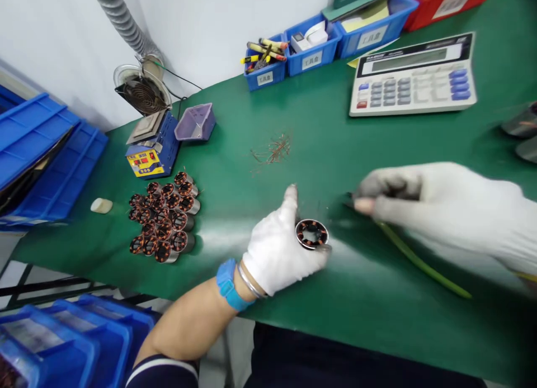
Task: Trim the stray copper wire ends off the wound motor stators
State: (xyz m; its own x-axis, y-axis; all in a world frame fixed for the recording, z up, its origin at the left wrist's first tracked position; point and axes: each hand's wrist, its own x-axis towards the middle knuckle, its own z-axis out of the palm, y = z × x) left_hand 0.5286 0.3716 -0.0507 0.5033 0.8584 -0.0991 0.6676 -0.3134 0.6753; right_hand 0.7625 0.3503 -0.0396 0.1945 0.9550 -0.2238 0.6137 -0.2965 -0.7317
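My left hand (279, 245), in a white glove with a blue wrist strap, grips a motor stator (311, 233). This is a short metal cylinder with copper windings round its open centre, which faces up. To the right, my right hand (413, 200), also gloved and blurred by motion, has its fingers closed around a tool with a curved green handle (423, 260). Its dark tip points left toward the stator, apart from it; the tool's exact kind is unclear. Bits of copper wire (277, 149) lie on the green table beyond my left hand.
Several more stators (165, 220) stand grouped at left, near a blue heater box (153, 147) and a purple tray (195, 123). A calculator (413, 77) and blue bins (312, 51) are at the back. Metal cylinders (522, 122) stand at the right edge.
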